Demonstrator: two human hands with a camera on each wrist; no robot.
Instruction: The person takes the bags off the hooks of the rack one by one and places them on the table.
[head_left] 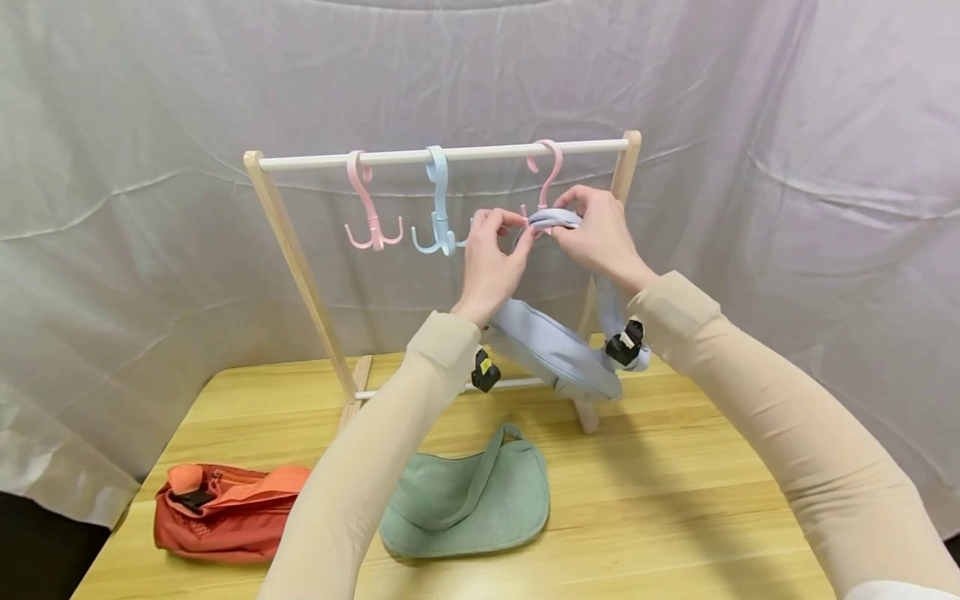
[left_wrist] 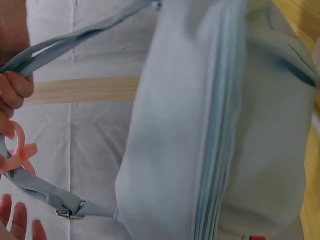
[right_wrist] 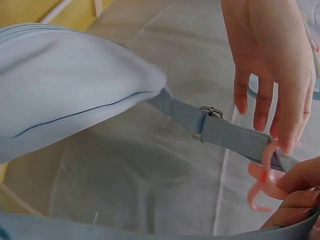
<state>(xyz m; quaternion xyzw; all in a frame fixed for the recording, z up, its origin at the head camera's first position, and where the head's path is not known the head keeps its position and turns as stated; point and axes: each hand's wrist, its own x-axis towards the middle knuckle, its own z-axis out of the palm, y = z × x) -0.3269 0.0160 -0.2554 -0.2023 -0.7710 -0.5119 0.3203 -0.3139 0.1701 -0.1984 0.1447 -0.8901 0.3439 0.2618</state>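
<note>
A light blue shoulder bag (head_left: 555, 350) hangs tilted below both hands, its zipper (left_wrist: 220, 120) running along the top edge. My right hand (head_left: 600, 233) grips its strap (head_left: 555, 218) at the right-hand pink hook hanger (head_left: 552, 171). My left hand (head_left: 491, 262) pinches at the strap with thumb and forefinger, right beside a prong of that hanger. In the right wrist view, the strap passes behind the pink prong (right_wrist: 267, 165), and a metal buckle (right_wrist: 212, 112) shows nearer the bag. The left hand's other fingers (right_wrist: 262, 107) extend loosely, off the strap.
A second pink hook hanger (head_left: 367, 204) and a blue one (head_left: 439, 204) hang from the white rail (head_left: 322, 161) of a wooden-sided rack (head_left: 300, 267). On the wooden table (head_left: 645, 517) lie a green bag (head_left: 502, 500) and a red-orange bag (head_left: 225, 517). Grey cloth (head_left: 187, 83) stands behind.
</note>
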